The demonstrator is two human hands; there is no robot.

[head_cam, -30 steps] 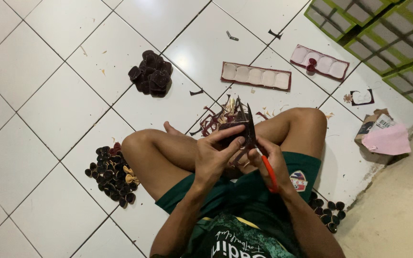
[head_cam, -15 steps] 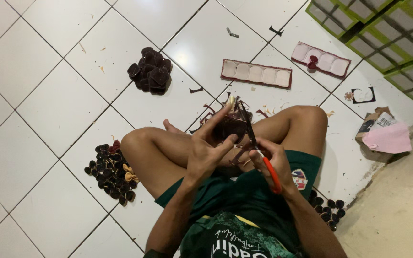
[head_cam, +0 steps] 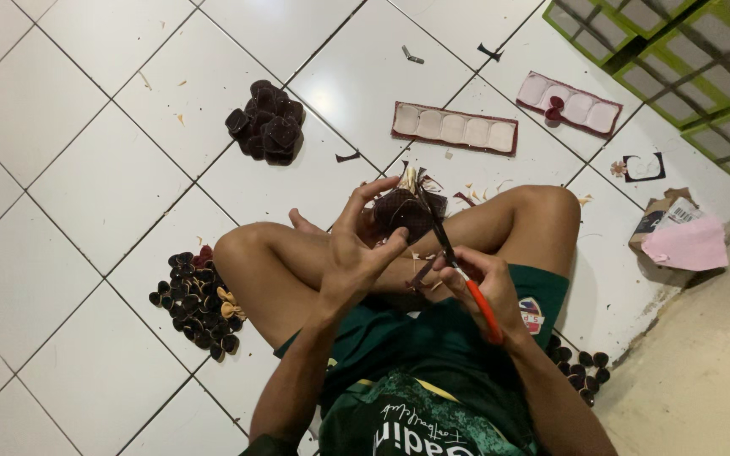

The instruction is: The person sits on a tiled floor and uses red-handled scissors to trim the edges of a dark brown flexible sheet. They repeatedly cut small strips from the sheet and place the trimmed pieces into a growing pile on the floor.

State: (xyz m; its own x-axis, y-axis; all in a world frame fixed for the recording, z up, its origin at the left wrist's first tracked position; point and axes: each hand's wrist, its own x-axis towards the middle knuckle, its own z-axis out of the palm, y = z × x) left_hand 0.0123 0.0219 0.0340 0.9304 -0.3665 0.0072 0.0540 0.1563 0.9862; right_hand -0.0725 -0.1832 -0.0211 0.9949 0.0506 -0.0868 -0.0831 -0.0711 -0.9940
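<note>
Sat cross-legged on the white tiled floor (head_cam: 103, 177). Held a dark maroon cut-out piece (head_cam: 400, 211) pinched in the fingertips of the left hand (head_cam: 356, 249), just above the knees, other fingers splayed open around it. Gripped orange-handled scissors (head_cam: 466, 279) in the right hand (head_cam: 487, 283), fingers closed through the handles, dark blades angled up and touching the piece's right edge. Could not tell whether the blades were parted or shut.

Judged the step in hand as trimming the piece's outline. Best done by turning the piece with the left fingertips rather than swinging the scissors, keeping short bites along the curve, and holding the pinch well away from the blade line. Likely to slip or tear if gripped only at the very edge, being small and thin.

Lay around: a heap of larger maroon pieces (head_cam: 268, 122) ahead, a pile of small dark petals (head_cam: 196, 304) beside the left knee, more small petals (head_cam: 580, 367) by the right hip, two maroon strips with round holes cut out (head_cam: 455, 127) (head_cam: 569, 103) farther off, pink paper (head_cam: 688, 245) to the right.
</note>
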